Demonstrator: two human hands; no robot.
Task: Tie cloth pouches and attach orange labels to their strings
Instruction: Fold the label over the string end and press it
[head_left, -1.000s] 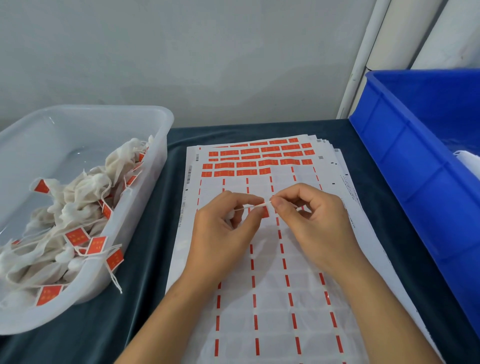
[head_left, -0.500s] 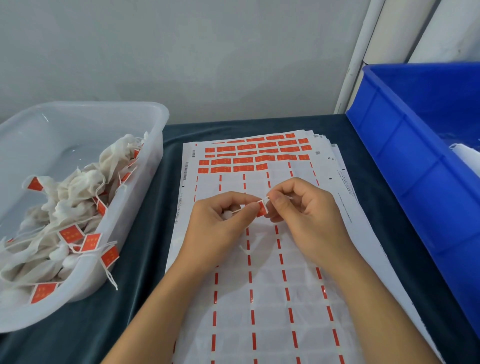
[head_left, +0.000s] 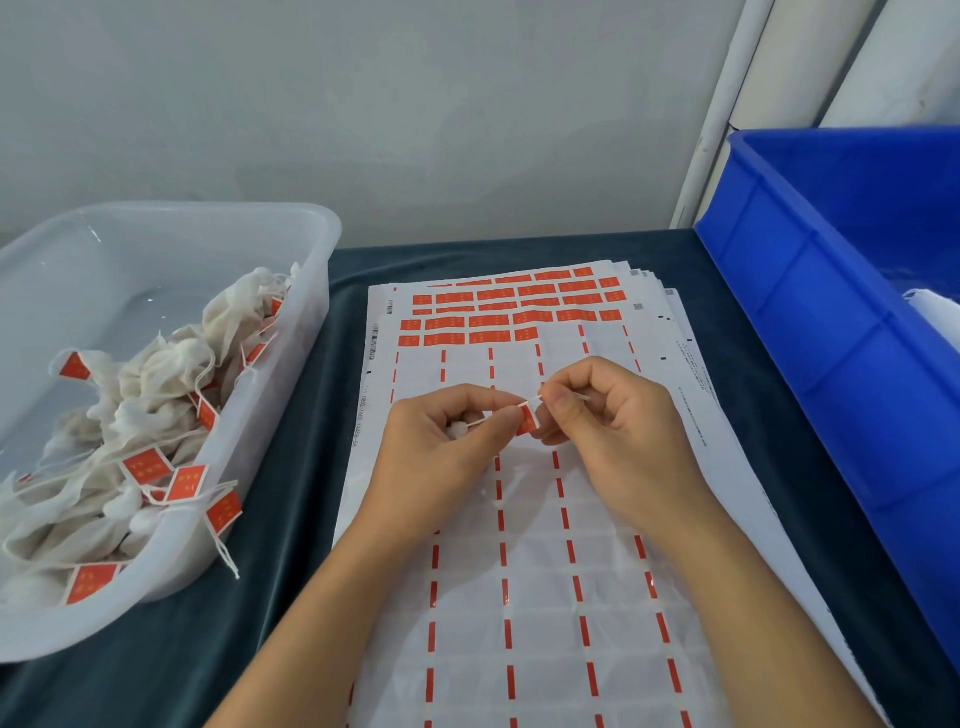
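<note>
My left hand (head_left: 441, 452) is curled around a small white cloth pouch (head_left: 458, 430), mostly hidden in the palm, and pinches its thin white string (head_left: 480, 422). An orange label (head_left: 527, 419) hangs folded over the string between my two hands. My right hand (head_left: 613, 436) pinches the string's free end and the label with thumb and forefinger. Both hands hover over a stack of label sheets (head_left: 519, 519); rows of unused orange labels (head_left: 514, 306) fill the sheet's far end.
A clear plastic tub (head_left: 311, 270) at the left holds several tied pouches with orange labels (head_left: 148, 465). A blue crate (head_left: 810, 322) stands at the right with something white inside. A dark cloth (head_left: 291, 545) covers the table; a grey wall lies behind.
The label has gone from barely showing between my fingertips to hanging folded over the string. My right thumb and forefinger have closed on it; both hands stay over the sheet's middle.
</note>
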